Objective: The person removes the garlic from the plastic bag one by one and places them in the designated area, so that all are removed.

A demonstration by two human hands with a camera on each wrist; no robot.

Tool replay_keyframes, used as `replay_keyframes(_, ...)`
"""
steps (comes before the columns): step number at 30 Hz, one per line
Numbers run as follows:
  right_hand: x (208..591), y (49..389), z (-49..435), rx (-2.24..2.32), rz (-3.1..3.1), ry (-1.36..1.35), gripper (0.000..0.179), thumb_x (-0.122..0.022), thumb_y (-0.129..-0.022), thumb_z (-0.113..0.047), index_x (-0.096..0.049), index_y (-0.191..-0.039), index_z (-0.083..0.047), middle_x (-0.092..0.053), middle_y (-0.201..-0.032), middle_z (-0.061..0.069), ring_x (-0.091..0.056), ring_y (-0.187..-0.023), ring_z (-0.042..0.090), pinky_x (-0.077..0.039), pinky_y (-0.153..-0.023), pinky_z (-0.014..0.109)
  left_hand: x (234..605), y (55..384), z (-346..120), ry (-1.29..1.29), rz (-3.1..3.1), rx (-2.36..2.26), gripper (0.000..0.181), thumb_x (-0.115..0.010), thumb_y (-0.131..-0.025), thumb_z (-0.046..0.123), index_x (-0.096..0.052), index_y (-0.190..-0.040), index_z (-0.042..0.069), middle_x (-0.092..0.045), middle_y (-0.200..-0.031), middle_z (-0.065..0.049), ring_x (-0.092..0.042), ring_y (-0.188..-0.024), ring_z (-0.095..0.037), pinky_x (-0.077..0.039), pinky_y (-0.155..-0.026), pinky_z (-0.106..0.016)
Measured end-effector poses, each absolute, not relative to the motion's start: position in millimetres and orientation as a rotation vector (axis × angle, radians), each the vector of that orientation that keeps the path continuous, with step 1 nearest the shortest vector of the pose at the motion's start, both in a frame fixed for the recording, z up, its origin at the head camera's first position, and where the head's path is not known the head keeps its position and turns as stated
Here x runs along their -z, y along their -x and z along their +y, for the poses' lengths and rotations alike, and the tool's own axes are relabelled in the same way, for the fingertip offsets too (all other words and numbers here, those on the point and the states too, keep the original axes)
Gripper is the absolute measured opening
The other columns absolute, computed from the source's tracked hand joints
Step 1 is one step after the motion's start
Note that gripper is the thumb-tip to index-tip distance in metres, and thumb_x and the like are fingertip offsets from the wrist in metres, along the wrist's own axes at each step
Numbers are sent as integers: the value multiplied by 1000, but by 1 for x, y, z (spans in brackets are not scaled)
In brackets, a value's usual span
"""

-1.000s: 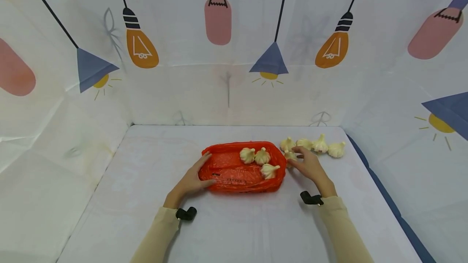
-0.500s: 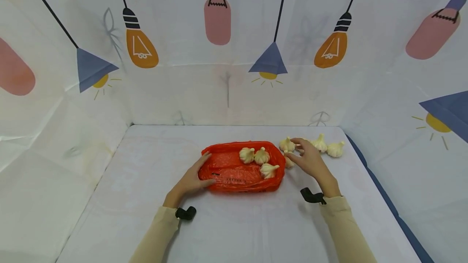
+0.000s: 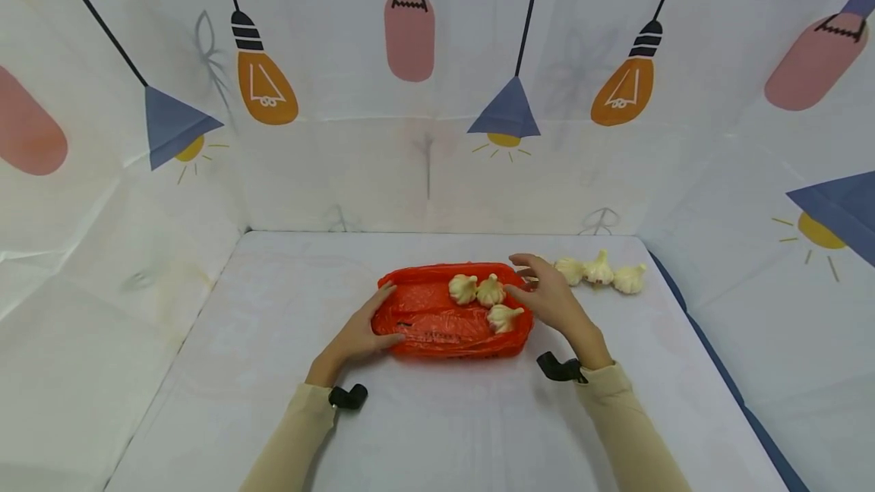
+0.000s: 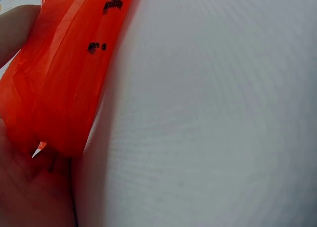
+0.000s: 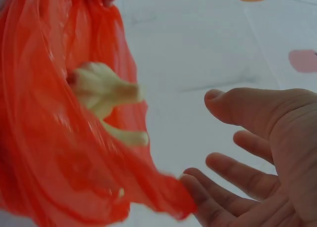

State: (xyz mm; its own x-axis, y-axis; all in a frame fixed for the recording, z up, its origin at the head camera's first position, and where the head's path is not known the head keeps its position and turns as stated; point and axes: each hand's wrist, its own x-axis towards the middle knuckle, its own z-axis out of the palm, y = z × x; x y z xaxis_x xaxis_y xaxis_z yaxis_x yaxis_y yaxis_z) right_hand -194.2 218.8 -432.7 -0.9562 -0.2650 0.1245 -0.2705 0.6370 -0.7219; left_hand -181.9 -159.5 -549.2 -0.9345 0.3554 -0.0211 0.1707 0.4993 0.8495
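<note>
A shallow tray-shaped container covered in red plastic (image 3: 424, 325) holds three garlic bulbs (image 3: 502, 318) towards its right end. My left hand (image 3: 358, 329) grips the left end, fingers along the far side and thumb at the front; the left wrist view shows the crinkled red plastic (image 4: 69, 88) against the palm. At the right rim, my right hand (image 3: 554, 298) has its fingers spread and holds nothing. In the right wrist view a fingertip of the right hand (image 5: 257, 172) meets the edge of the plastic, and a garlic bulb (image 5: 101, 86) shows inside.
More garlic bulbs (image 3: 598, 269) lie in a row at the back right of the white table (image 3: 451, 431). A white cloth wall printed with lamps (image 3: 328, 173) stands behind and at both sides.
My right hand has moved left from the nearby garlic bulbs to the right rim of the red container. Two bulbs there are now mostly hidden by it. My left hand stays put.
</note>
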Motion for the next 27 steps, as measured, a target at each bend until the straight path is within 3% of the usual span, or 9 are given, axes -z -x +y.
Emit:
replay_keyframes(9, 444, 199, 193, -1345, -2858, -536, 56, -74, -96, -19, -53, -144, 1, -61, -139, 25, -67, -117, 41, -59, -93, 53, 546, 182, -159, -473, 2553, -1405, 100, -83, -84, 46, -28, -164, 25, -19, -173, 9, -18, -160, -28, -20, -126, -61)
replay_keyframes(20, 460, 205, 167, -1301, -2992, -485, 49, -78, -93, -26, -59, -131, 0, -69, -124, 19, -67, -116, 35, -57, -97, 50, 546, 181, -160, -524, 2576, -1380, 86, -82, -84, 43, -45, -157, 19, -17, -174, -1, -16, -159, -34, -22, -124, -65)
replay_keyframes(27, 468, 212, 149, -1396, -2987, -498, 72, -78, -94, -29, -39, -147, 0, -65, -132, 21, -65, -122, 33, -57, -99, 49, 546, 180, -160, -518, 2584, -1370, 85, -82, -84, 42, -44, -158, 20, -16, -174, -2, -16, -159, -36, -21, -123, -67)
